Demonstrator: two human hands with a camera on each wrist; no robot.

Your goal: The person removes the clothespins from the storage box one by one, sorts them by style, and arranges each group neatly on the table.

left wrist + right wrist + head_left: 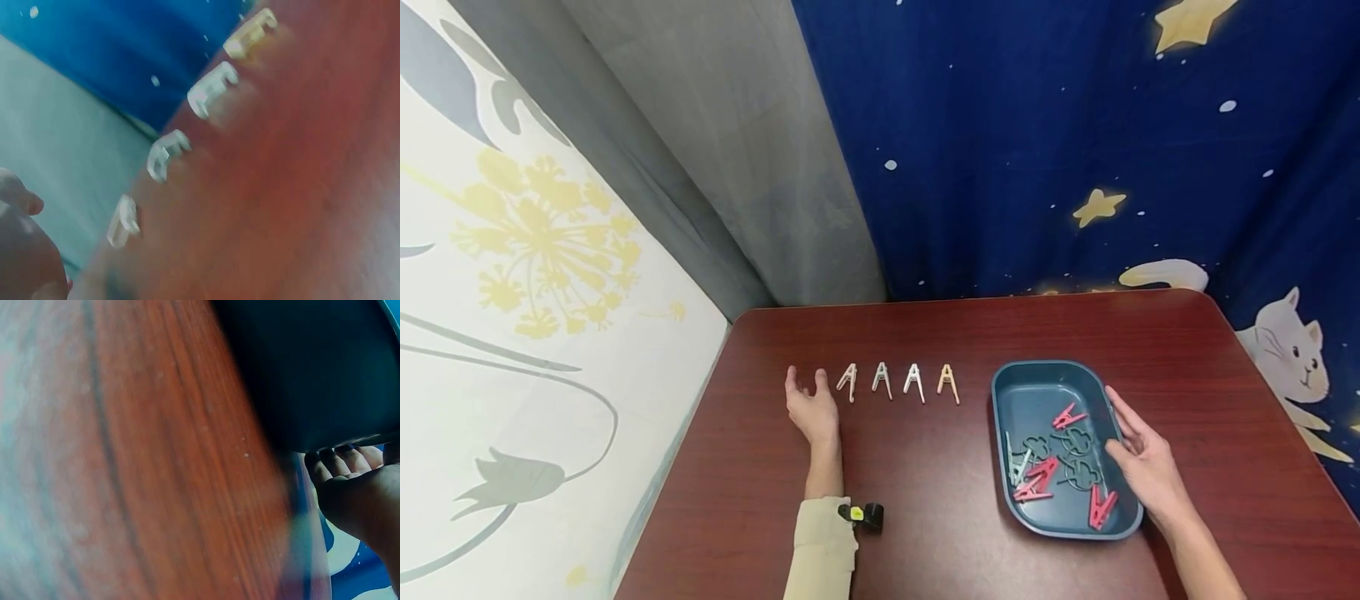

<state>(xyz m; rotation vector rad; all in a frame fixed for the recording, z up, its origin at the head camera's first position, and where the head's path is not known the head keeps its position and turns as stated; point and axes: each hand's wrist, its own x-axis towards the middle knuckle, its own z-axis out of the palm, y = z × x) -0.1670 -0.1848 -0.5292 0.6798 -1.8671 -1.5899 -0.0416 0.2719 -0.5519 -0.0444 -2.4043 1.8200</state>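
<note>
A row of several small clothespins stands on the table, from a pale pinkish clothespin (847, 382) at the left end to a yellow-orange clothespin (948, 383) at the right. Just left of the row is my left hand (814, 414), its thumb and fingers spread with nothing in them. My right hand (1142, 467) holds a blue-grey tray (1037, 379) by its right side, the thumb at the rim and the fingers along the outer wall (337, 461). Inside the tray lie several pinkish-red clothespins (1101, 507), a pale green clothespin (1018, 468) and dark green cloud-shaped pieces (1081, 475).
The reddish-brown wooden table (925, 483) has its far edge against a grey curtain (722, 125) and a blue starry curtain (1015, 150). A patterned white wall (512, 400) runs along the left. On the left wrist sits a small black camera (871, 517).
</note>
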